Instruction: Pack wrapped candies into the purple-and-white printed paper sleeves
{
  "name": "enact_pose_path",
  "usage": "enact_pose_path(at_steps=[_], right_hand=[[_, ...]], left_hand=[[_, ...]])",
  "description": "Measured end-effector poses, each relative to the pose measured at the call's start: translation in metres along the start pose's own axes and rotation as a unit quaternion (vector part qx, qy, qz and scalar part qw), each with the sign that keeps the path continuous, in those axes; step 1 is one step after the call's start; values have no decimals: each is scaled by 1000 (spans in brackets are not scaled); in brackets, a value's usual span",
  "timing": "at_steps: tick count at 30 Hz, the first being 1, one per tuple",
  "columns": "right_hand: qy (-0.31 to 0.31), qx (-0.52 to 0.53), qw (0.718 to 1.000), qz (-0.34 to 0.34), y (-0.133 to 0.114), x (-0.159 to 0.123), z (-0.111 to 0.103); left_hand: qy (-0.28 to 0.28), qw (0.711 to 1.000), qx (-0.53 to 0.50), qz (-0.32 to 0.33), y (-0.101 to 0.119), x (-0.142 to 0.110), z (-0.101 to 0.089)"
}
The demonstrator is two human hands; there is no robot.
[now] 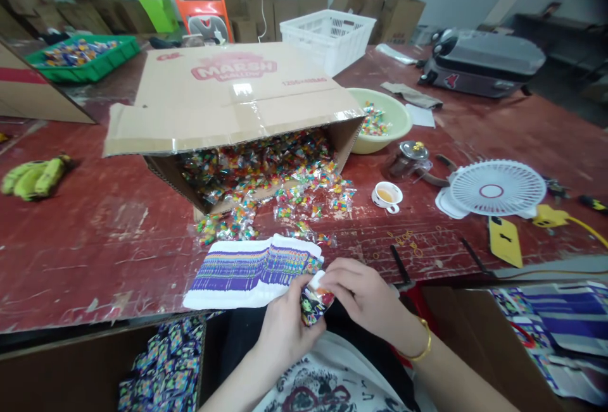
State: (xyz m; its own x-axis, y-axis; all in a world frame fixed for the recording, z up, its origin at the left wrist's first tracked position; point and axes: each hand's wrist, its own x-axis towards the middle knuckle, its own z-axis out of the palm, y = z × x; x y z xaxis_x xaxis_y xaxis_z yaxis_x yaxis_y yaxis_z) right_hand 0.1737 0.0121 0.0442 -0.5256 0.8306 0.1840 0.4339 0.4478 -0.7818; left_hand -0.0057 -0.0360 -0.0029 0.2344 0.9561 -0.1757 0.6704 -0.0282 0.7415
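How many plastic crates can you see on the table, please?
2: a green crate at the far left, holding sweets, and a white crate behind the box. Others may be hidden.

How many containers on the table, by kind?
Cardboard box on its side: 1
White basket: 1
Green tray: 1
Pale green bowl: 1
Small cup: 1
Total: 5

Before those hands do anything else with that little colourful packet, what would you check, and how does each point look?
1. Packet held by both hands: ok; left hand and right hand grip it.
2. Packet filled: cannot tell.
3. Stack of flat packets within reach: ok.
4. Candies spilling from the carton: ok.
5. Teacup apart from the hands: ok.
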Motion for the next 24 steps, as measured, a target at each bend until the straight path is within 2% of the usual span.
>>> enact_pose_path(at_steps=[3, 6, 9, 12, 14, 18, 22, 24], right_hand=[[68, 83, 990, 86, -6, -6, 10], [97, 129, 974, 160, -8, -12, 20], [148, 192, 948, 204, -3, -15, 30], [189, 245, 923, 231, 7, -14, 40], [185, 244, 924, 228, 11, -12, 43], [146, 164, 965, 144, 7, -10, 43], [112, 87, 986, 90, -6, -11, 42], [98, 88, 989, 67, -10, -13, 44]], left_hand=[[40, 999, -20, 12, -1, -2, 3], [83, 996, 1, 33, -3, -3, 5], [108, 990, 46, 74, -6, -2, 7], [118, 988, 64, 77, -9, -1, 8], [114, 990, 67, 57, -10, -1, 8], [113, 990, 59, 51, -13, -1, 8], [180, 974, 29, 138, -13, 0, 9], [187, 969, -3, 163, -11, 0, 8]])
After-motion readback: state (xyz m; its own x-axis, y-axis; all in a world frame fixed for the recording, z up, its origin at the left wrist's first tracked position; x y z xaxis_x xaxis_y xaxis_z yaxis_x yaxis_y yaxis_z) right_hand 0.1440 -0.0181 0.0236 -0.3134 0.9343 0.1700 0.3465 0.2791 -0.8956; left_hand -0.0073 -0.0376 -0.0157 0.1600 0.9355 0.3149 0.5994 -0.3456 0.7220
